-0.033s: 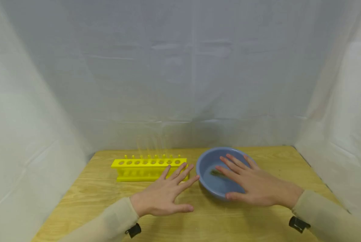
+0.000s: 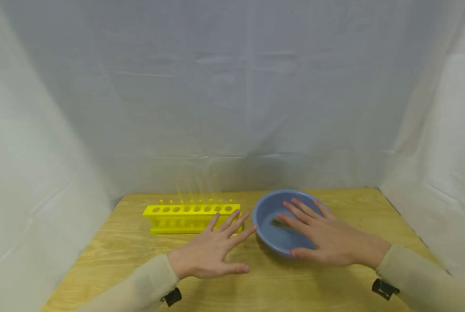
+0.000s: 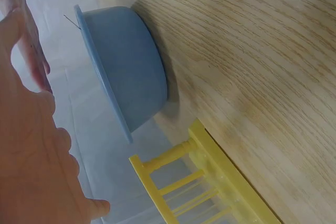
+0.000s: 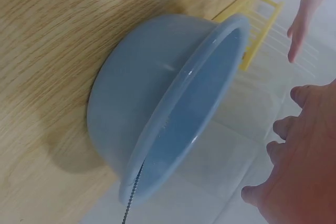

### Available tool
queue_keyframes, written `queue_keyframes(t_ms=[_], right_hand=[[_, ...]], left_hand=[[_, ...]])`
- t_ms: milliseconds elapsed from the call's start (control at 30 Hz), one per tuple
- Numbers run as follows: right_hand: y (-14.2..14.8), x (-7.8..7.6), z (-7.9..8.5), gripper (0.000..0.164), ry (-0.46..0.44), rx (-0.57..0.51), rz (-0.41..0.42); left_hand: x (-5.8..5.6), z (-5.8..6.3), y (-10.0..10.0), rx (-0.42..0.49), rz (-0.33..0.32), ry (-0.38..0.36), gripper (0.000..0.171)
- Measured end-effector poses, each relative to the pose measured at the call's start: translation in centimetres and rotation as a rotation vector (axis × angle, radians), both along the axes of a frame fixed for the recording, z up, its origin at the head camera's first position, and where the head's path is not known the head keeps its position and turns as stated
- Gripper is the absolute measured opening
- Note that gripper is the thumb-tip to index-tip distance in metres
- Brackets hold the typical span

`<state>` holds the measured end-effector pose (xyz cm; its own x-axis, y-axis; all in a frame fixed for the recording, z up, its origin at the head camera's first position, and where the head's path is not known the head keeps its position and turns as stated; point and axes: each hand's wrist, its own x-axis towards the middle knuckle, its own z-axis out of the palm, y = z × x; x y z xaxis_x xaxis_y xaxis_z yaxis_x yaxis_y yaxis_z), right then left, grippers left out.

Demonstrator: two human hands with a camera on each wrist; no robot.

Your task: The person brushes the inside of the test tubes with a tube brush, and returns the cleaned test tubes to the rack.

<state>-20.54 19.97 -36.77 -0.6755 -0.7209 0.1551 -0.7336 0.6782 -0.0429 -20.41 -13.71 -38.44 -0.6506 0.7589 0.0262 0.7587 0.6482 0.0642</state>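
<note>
My left hand [image 2: 213, 251] is held with fingers spread and palm down, its fingertips overlapping the right end of a yellow test tube rack [image 2: 170, 231] in the head view. Over a blue plastic basin [image 2: 269, 238] hovers my right hand [image 2: 330, 240], also spread and holding nothing. A test tube brush [image 2: 279, 223] lies in the basin; its dark bristles show between rim and fingers. Its twisted wire handle [image 4: 134, 190] pokes out past the rim in the right wrist view. Several clear test tubes [image 2: 179, 186] stand upside down on pegs along the rack's back.
Basin and rack stand side by side on a wooden table [image 2: 119, 260], with a narrow gap between them. White sheeting [image 2: 224, 108] rises behind the table and along both sides. Each sleeve has a small black wrist camera [image 2: 385, 289] under it.
</note>
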Motion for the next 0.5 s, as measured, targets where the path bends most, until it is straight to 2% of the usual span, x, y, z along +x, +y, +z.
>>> queue_keyframes(t_ms=[367,500], right_hand=[[0.2,0.16,0.11,0.078,-0.023,-0.01,-0.003],[0.31,0.26,0.03,0.077,0.026,-0.001,0.02]], left_hand=[[-0.43,-0.36,0.26,-0.008,-0.018,0.018,0.084],[-0.28,-0.43,0.17,0.014,-0.03,0.026,0.082]])
